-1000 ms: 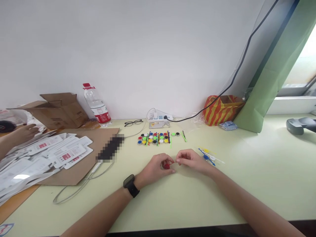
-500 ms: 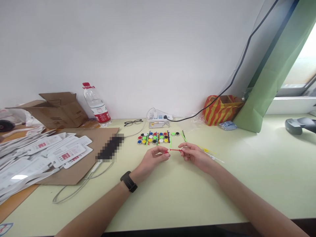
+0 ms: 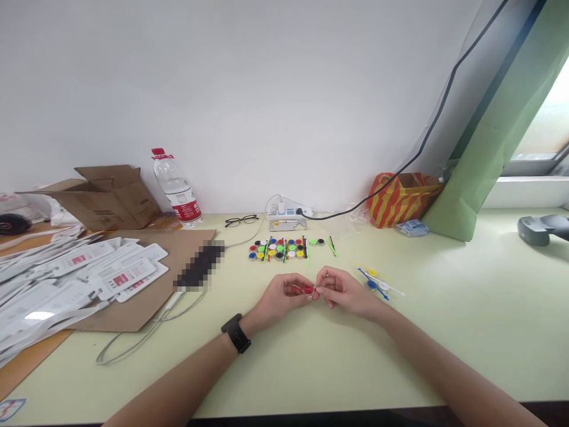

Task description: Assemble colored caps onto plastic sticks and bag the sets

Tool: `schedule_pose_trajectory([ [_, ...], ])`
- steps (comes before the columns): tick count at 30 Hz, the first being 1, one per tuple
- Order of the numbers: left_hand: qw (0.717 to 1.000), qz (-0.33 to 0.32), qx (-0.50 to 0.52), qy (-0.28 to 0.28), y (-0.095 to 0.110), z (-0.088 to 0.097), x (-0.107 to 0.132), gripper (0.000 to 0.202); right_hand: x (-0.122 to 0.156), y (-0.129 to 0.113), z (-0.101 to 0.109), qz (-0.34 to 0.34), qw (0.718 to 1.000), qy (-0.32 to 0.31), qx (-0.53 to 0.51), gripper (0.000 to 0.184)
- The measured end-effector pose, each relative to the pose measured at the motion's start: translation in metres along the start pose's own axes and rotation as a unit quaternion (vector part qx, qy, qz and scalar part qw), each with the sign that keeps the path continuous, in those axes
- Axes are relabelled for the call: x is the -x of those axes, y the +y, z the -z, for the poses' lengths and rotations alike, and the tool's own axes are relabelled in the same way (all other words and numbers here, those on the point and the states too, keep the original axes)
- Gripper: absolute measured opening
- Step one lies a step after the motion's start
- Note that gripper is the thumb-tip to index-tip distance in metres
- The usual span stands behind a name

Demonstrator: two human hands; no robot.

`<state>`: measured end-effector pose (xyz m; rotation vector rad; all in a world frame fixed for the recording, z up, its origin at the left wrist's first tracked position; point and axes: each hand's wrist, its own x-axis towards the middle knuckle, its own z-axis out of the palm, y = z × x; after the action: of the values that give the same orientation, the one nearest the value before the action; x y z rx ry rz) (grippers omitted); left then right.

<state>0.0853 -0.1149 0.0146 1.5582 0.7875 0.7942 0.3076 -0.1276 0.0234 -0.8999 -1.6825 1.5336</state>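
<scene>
My left hand [image 3: 287, 295] is closed in a pinch on a small red plastic piece [image 3: 306, 290]. Its fingertips meet those of my right hand [image 3: 340, 290], whose thumb and forefinger pinch a thin red arrow-like stick, now mostly hidden by the fingers. Whether the two red parts are joined I cannot tell. Beyond the hands lie rows of small coloured discs [image 3: 279, 256] with thin coloured sticks [image 3: 332, 246] among and beside them. Right of my right hand rest a blue arrow-shaped stick [image 3: 380, 292], a white stick [image 3: 397, 290] and a yellow disc [image 3: 372, 273].
Along the wall stand a cardboard box [image 3: 111, 204], a plastic bottle [image 3: 183, 201], glasses [image 3: 241, 221], a power strip [image 3: 288, 210] and a striped bag [image 3: 395, 204]. White tags [image 3: 115, 276] cover a cardboard sheet at left. A grey device [image 3: 540, 231] sits far right.
My hands have come together and nearer to me, bringing the red stick to the red piece. The blue arrow-shaped stick right of my right hand has come into view.
</scene>
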Motion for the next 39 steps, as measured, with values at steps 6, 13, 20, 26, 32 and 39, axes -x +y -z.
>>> schedule_pose_trajectory([
  [6, 0.999, -0.016, -0.033, -0.022, 0.001, -0.003, 0.002, 0.030, -0.002, 0.007, -0.004, 0.038, 0.998, 0.005, 0.057, 0.028],
  [13, 1.000, -0.017, -0.025, -0.002, -0.006, -0.002, 0.000, 0.031, 0.000, 0.013, 0.000, 0.071, 0.970, 0.077, 0.217, 0.015],
  [20, 0.999, -0.011, -0.043, 0.032, -0.012, -0.001, -0.002, 0.042, 0.002, 0.013, -0.001, 0.084, 0.959, 0.088, 0.257, 0.009],
  [26, 0.996, -0.047, -0.069, 0.031, -0.007, -0.002, -0.002, 0.029, 0.003, 0.012, -0.001, 0.082, 0.955, 0.076, 0.274, 0.007],
  [32, 0.990, -0.064, -0.120, 0.030, -0.006, 0.000, -0.001, 0.024, 0.003, 0.012, -0.001, 0.084, 0.955, 0.075, 0.276, 0.011],
  [39, 0.988, -0.070, -0.134, 0.012, -0.001, 0.000, 0.001, 0.022, 0.003, 0.015, 0.001, 0.084, 0.951, 0.077, 0.286, 0.013],
])
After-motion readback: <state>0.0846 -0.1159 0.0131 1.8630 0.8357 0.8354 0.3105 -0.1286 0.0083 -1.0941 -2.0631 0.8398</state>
